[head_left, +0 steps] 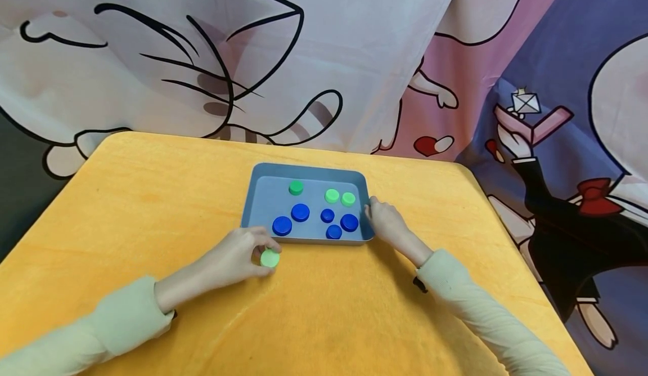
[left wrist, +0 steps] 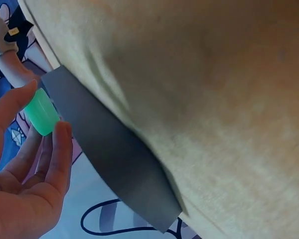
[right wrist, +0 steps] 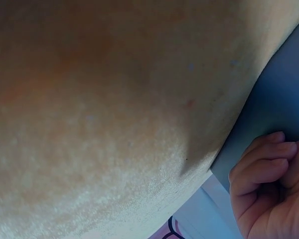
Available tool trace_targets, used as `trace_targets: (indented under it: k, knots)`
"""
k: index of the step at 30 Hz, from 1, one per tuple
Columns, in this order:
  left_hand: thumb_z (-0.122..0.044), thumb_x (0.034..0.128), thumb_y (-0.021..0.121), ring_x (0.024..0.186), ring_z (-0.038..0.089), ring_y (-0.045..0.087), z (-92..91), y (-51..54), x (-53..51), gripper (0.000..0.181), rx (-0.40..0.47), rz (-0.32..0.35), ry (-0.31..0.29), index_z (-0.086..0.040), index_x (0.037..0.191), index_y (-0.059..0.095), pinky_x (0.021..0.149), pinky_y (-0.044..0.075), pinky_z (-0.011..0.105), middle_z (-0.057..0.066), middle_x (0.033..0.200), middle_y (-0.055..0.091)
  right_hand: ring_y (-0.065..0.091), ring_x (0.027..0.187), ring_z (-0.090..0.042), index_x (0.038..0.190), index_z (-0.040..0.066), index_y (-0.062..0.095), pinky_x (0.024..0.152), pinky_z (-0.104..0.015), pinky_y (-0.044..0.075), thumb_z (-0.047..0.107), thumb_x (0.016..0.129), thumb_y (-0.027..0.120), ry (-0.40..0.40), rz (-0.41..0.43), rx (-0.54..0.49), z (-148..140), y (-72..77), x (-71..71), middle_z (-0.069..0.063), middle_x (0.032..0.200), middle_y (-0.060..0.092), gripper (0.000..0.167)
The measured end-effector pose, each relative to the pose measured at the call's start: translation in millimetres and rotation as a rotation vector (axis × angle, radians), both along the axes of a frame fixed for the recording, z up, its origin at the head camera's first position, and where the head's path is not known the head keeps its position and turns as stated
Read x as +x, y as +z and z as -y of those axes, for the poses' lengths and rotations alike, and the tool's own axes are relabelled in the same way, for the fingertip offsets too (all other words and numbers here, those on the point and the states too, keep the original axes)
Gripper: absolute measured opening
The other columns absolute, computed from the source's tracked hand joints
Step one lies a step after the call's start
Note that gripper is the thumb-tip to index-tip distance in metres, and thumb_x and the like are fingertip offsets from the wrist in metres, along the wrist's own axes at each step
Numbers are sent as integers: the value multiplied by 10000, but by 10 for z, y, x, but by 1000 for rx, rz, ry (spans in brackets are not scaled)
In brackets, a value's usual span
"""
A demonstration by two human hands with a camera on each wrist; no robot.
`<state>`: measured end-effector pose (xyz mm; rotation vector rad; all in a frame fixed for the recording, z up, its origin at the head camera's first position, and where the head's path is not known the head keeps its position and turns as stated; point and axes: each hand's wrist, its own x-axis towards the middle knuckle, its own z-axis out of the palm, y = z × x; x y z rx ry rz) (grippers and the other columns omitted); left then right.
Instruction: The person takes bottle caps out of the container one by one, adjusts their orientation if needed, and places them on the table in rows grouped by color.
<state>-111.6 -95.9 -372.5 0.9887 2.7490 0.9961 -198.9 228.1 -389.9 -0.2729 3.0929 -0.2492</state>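
My left hand (head_left: 235,256) pinches a light green bottle cap (head_left: 270,258) between thumb and fingertips, just outside the near left corner of a blue-grey tray (head_left: 309,172). In the left wrist view the cap (left wrist: 42,112) is tilted, with the tray's outer wall (left wrist: 109,144) behind it. The right hand (head_left: 387,222) holds the tray's right rim; its curled fingers lie against the outer wall in the right wrist view. Inside the tray are a darker green cap (head_left: 296,187), two light green caps (head_left: 332,196) and several blue caps (head_left: 300,213) of two sizes.
The tray stands on a table with a yellow cloth (head_left: 152,207). Behind the table hangs a cartoon-printed curtain (head_left: 354,55), which continues along the right side. The table's far edge runs a short way behind the tray.
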Motion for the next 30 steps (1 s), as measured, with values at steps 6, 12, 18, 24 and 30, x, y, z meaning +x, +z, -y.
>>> trace_targets:
  k: [6, 12, 18, 24, 30]
  knots:
    - [-121, 724, 823, 691, 52, 532, 26, -56, 22, 240, -10, 46, 3, -82, 942, 729, 598, 477, 157, -39, 866, 634, 571, 544, -273, 888, -38, 523, 476, -354, 454, 154, 1002, 455, -1, -3, -3, -6, 11, 3, -151, 636, 540, 233]
    - [-125, 732, 810, 698, 21, 511, 54, -122, 23, 224, -34, 76, -13, -94, 938, 727, 602, 459, 152, -38, 883, 639, 577, 559, -285, 890, -32, 523, 488, -366, 456, 159, 1001, 458, -18, 7, -6, -8, 28, 5, -157, 645, 549, 230]
    - [-152, 728, 818, 720, 5, 521, 62, -189, 40, 240, -46, 109, -44, -96, 944, 727, 612, 464, 156, -35, 913, 646, 573, 547, -271, 898, -34, 522, 476, -346, 451, 164, 1005, 445, -18, 25, -5, 0, 21, 2, -150, 641, 544, 238]
    - [-145, 718, 825, 720, 8, 518, 73, -233, 40, 233, -48, 94, -58, -98, 925, 729, 616, 465, 156, -38, 896, 643, 570, 553, -261, 910, -35, 525, 483, -336, 451, 171, 1009, 440, -27, 38, -2, 5, 12, -7, -146, 650, 546, 244]
    - [-122, 713, 827, 715, 33, 507, 73, -239, 38, 240, -56, 89, -49, -93, 931, 731, 610, 445, 160, -27, 904, 650, 568, 548, -256, 922, -39, 525, 477, -323, 447, 172, 1011, 438, -32, 50, -2, 9, 17, -13, -144, 651, 545, 245]
